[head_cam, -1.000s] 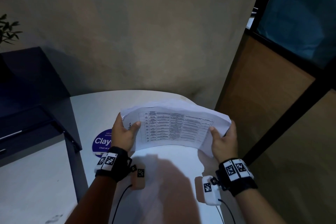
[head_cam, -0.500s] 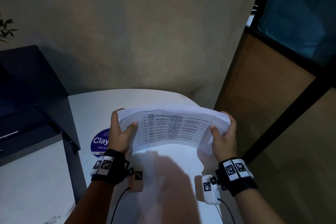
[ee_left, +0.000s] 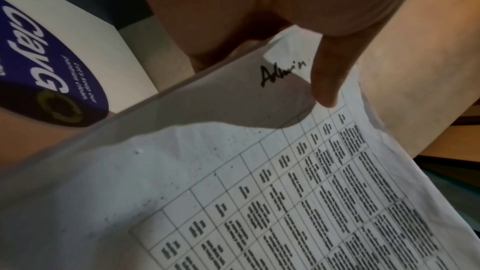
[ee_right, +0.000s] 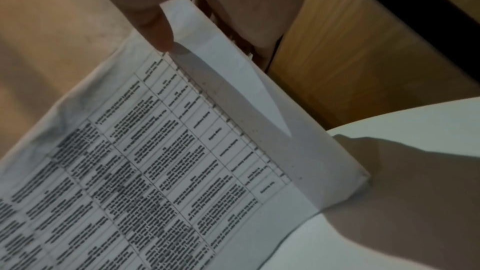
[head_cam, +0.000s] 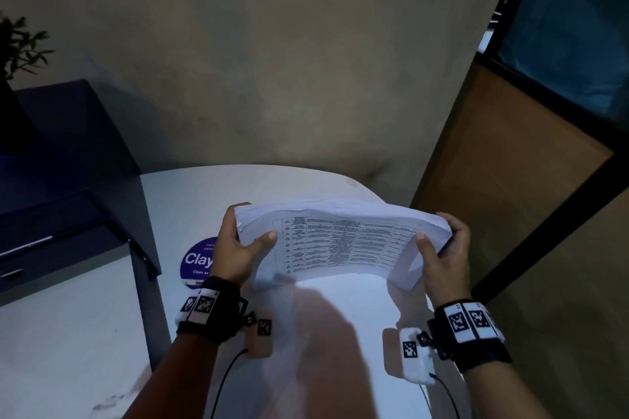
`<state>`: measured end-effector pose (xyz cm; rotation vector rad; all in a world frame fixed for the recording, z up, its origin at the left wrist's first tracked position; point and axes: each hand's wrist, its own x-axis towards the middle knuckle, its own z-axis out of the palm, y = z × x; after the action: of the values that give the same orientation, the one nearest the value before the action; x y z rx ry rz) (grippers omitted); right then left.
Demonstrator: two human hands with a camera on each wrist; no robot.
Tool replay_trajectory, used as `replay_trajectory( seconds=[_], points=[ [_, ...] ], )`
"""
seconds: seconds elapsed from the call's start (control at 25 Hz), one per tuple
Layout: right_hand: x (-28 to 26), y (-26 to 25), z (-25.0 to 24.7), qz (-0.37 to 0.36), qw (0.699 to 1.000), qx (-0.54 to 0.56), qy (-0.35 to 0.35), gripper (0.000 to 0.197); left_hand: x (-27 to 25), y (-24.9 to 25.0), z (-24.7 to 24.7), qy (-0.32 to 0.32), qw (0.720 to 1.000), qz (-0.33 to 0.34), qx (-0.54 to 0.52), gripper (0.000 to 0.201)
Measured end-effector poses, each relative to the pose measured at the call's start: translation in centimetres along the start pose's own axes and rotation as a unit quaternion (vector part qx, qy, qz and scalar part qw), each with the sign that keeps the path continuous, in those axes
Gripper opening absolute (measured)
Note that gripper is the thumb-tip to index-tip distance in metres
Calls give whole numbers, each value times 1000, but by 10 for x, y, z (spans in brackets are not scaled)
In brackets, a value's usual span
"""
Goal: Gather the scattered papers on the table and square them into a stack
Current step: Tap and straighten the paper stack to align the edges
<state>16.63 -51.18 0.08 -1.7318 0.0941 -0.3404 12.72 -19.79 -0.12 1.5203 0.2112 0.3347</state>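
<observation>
Over the white tabletop (head_cam: 211,194), a stack of papers (head_cam: 340,241) is held tilted, its printed table facing the person. The left hand (head_cam: 235,248) grips the left end, thumb on the top sheet, fingers (head_cam: 228,219) curled behind. The right hand (head_cam: 442,255) grips the right end likewise. A round blue sticker (head_cam: 197,260) lies on the tabletop by the left hand.

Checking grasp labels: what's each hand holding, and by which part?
Both hold one stack of papers: left hand grips its left edge, right hand its right edge, thumbs on top.
</observation>
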Motion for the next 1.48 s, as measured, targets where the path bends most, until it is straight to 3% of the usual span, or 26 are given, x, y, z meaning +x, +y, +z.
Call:
replay_trajectory(
  seconds=[0.16,0.28,0.52,0.6,0.68,0.76,0.88,0.96,1.04,1.08,1.16,1.2,1.32,1.44,1.48],
  points=[
    [-2,-7,6,-2,1000,10,4,56,4,8,5,-1,999,-10,-51,54],
    [-10,-8,10,-20,999,29,25,70,5,5,4,-5,996,-31,-86,44],
    [-16,-19,16,10,999,32,41,71,5,2,6,-9,989,-38,-143,39],
    [-20,-31,12,-39,994,12,98,77,3,2,7,-7,990,-39,-136,35],
    [-29,-61,18,-199,972,-41,116,76,1,3,6,-4,992,-35,-118,31],
    [-48,-99,51,-352,929,-112,17,68,0,3,7,2,994,-33,-102,31],
    [-79,-121,127,-428,842,-269,-190,70,-1,8,10,-8,997,-47,-65,40],
    [-81,-107,161,-386,779,-392,-300,78,-2,14,16,-4,996,-53,-78,36],
    [-75,-99,173,-347,753,-441,-343,82,-2,18,18,17,999,-3,40,22],
    [-72,-101,173,-341,761,-432,-343,81,-5,24,19,12,997,14,75,27],
    [-70,-106,164,-323,793,-406,-320,80,-3,20,16,-10,999,-26,-26,31],
    [-67,-107,158,-307,801,-411,-309,79,-3,18,14,13,999,-30,-39,31],
    [-55,-100,138,-302,767,-472,-313,79,0,7,9,10,998,-14,-62,29],
    [-41,-95,109,-266,796,-476,-264,81,0,3,9,25,992,-19,-123,31],
    [-35,-91,97,-247,780,-508,-270,82,-1,4,8,24,992,-21,-126,30]
  ],
)
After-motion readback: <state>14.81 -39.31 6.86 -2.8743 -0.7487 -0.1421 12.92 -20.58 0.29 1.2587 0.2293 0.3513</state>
